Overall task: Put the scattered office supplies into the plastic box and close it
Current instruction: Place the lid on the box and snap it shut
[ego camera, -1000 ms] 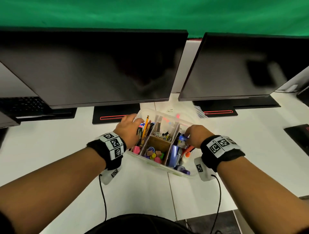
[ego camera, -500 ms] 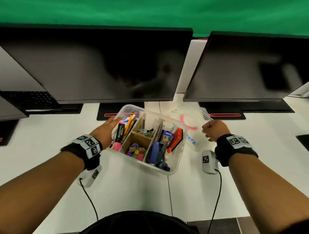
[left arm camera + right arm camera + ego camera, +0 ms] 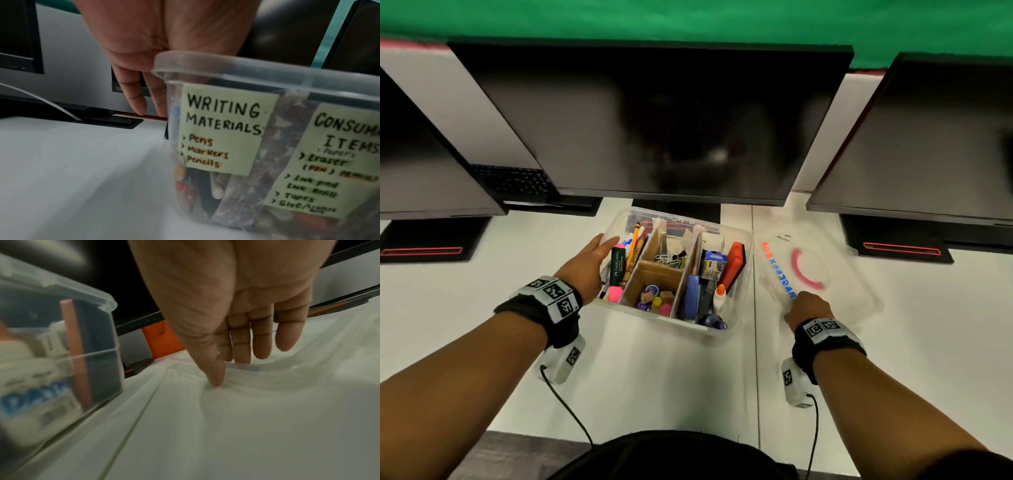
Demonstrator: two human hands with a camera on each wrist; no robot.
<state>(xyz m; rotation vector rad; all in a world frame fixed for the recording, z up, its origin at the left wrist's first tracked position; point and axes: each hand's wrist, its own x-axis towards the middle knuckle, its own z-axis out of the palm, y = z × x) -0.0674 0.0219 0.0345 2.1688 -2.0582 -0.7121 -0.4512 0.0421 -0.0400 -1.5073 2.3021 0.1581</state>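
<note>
A clear rectangular plastic box sits open on the white bench, just in front of the middle black monitor, with brown cardboard dividers splitting it into compartments. The left one holds pencils and markers, including a dark green highlighter; the middle ones hold paper clips and binder clips at the back and small coloured erasers and push pins at the front; the right one holds a blue-and-white small box, a red-orange tool, a blue item and a white glue bottle with an orange tip. The left hand lies flat against the box's left wall with its fingers straight – in the left wrist view the fingers point down past the rim beside a pale green paper label reading "WRITING MATERIALS". The clear plastic lid, marked with blue and red letters and a pink arc, lies flat on the bench just to the right of the box, apart from it. The right hand is at the lid's near edge – the right wrist view shows its thumb on the near side of the rim and its fingers over the lid, pinching that edge. Two more black monitors stand to either side.
</note>
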